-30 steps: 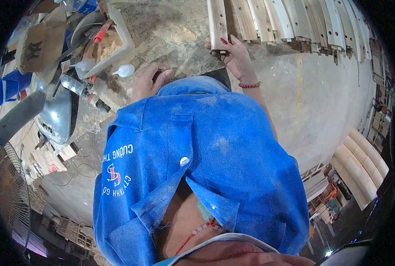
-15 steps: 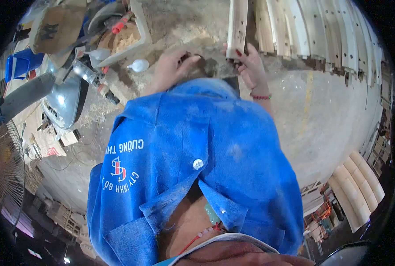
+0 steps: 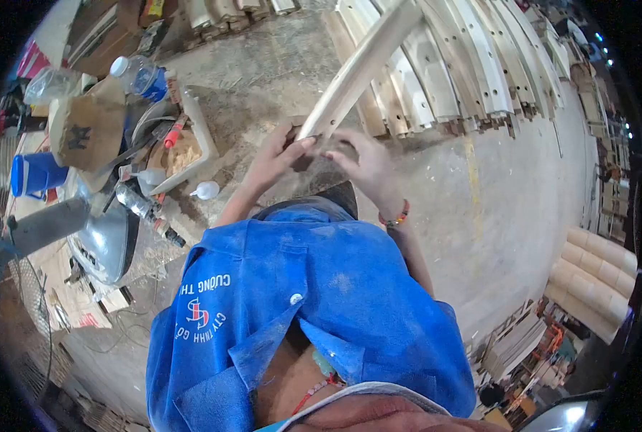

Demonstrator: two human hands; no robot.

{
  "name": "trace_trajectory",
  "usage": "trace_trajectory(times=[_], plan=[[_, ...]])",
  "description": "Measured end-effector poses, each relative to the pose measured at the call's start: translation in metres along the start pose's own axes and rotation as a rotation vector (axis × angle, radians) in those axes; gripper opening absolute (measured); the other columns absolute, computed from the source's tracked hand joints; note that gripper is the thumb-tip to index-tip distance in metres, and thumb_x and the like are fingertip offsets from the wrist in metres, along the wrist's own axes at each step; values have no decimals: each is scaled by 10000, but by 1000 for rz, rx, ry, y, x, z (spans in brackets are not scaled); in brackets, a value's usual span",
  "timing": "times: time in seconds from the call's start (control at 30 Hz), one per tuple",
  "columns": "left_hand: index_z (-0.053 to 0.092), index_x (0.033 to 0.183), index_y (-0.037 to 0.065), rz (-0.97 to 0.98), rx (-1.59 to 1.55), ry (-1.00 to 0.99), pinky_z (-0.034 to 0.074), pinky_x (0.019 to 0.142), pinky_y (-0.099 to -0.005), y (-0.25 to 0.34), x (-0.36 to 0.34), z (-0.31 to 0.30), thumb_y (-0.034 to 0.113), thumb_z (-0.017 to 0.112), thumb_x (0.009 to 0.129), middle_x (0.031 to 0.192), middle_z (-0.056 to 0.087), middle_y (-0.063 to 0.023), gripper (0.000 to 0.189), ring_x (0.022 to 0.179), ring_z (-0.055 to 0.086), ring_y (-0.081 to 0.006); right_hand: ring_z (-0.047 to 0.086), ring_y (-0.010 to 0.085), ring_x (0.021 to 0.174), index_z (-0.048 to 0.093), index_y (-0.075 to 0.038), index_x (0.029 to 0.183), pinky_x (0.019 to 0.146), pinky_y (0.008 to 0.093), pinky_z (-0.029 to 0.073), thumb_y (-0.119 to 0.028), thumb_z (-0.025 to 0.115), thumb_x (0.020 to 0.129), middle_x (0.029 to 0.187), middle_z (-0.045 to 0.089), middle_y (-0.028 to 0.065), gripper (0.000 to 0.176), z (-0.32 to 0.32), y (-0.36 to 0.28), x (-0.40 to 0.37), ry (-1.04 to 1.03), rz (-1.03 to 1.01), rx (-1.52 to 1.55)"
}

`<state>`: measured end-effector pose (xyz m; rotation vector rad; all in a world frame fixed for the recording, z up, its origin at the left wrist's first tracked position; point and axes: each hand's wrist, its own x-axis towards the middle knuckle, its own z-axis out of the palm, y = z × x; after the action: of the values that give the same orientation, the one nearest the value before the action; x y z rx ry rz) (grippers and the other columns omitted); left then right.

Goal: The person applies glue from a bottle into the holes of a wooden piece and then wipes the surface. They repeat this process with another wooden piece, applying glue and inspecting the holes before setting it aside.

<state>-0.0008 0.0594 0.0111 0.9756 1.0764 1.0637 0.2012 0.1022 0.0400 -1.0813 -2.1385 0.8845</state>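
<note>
One slat point(image 3: 355, 79), pinched just at its end by the left grip point(image 3: 277, 156), could slip, the right grip point(image 3: 372, 165) half-open, contents unclear.

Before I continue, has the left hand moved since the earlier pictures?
Yes: judged against the small white plastic bottle, the left hand has moved forward and rightward, and now holds a long pale wooden slat.

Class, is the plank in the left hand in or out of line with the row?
Out of line: the plank slants across the row of planks, and the left hand grips its near end.
</note>
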Motion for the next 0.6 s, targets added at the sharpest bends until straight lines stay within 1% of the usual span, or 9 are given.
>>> trace_trajectory(times=[0.07, 0.1, 0.17, 0.2, 0.3, 0.4, 0.5, 0.57, 0.6], plan=[[516, 1269, 23, -91, 19, 0, 375, 570, -209, -7, -4, -5, 241, 581, 969, 899, 594, -6, 377, 706, 504, -67, 685, 276, 859, 651, -37, 1075, 731, 356, 540, -137, 695, 840, 975, 678, 165, 260, -26, -18, 9, 74, 38, -52], [516, 1269, 23, -89, 17, -30, 375, 570, -209, -9, -6, -4, 241, 581, 969, 899, 594, -6, 377, 706, 504, -67, 681, 293, 854, 648, -43, 1077, 731, 369, 541, -169, 688, 851, 982, 679, 159, 262, -37, -24, 12, 133, 61, -93], [521, 1272, 25, -49, 15, -37, 396, 617, -225, -10, -12, -3, 241, 582, 970, 900, 596, 7, 377, 722, 510, -68, 677, 289, 866, 657, -52, 1061, 771, 380, 540, -209, 685, 857, 969, 684, 139, 259, -47, -29, 19, 134, 101, -144], [519, 1284, 29, -152, -18, -98, 440, 773, -237, -7, -16, -7, 232, 596, 963, 1006, 623, -23, 388, 882, 570, -95, 674, 288, 884, 658, -59, 1051, 783, 380, 541, -221, 688, 855, 975, 686, 130, 256, -47, -30, 22, 146, -25, -207], [508, 1298, 30, -139, -67, -69, 428, 877, -253, -16, -21, -5, 233, 600, 962, 1067, 629, -34, 403, 982, 574, -112, 640, 267, 1003, 655, -80, 1041, 847, 363, 532, -248, 693, 845, 1037, 669, 95, 261, -41, -33, 23, 143, -157, -304], [502, 1308, 32, -134, -78, -107, 437, 851, -248, -20, -22, -12, 221, 596, 964, 1041, 634, -25, 403, 961, 579, -105, 572, 274, 1129, 670, -127, 1079, 970, 386, 460, -252, 739, 795, 1123, 628, 69, 317, -38, -37, 25, 29, -325, -398], [511, 1318, 40, -190, -114, -218, 445, 837, -249, -16, -25, -22, 216, 590, 966, 1042, 638, -26, 401, 970, 581, -106, 579, 231, 1111, 652, -134, 1090, 1025, 394, 417, -282, 678, 846, 1078, 635, 48, 286, -50, -53, 23, 10, -493, -635], [521, 1319, 46, -255, -158, -258, 450, 827, -250, -10, -31, -27, 220, 588, 968, 1048, 641, -27, 398, 975, 581, -107, 594, 217, 1081, 653, -143, 1091, 1012, 388, 424, -284, 678, 840, 1046, 643, 48, 289, -64, -54, 13, -96, -440, -704], [531, 1319, 53, -230, 21, -319, 462, 837, -272, -3, -32, -26, 230, 589, 966, 1076, 649, -40, 399, 994, 590, -127, 609, 204, 1052, 654, -153, 1092, 999, 382, 430, -286, 679, 833, 1014, 651, 47, 292, -69, -52, 6, -196, -399, -779]])
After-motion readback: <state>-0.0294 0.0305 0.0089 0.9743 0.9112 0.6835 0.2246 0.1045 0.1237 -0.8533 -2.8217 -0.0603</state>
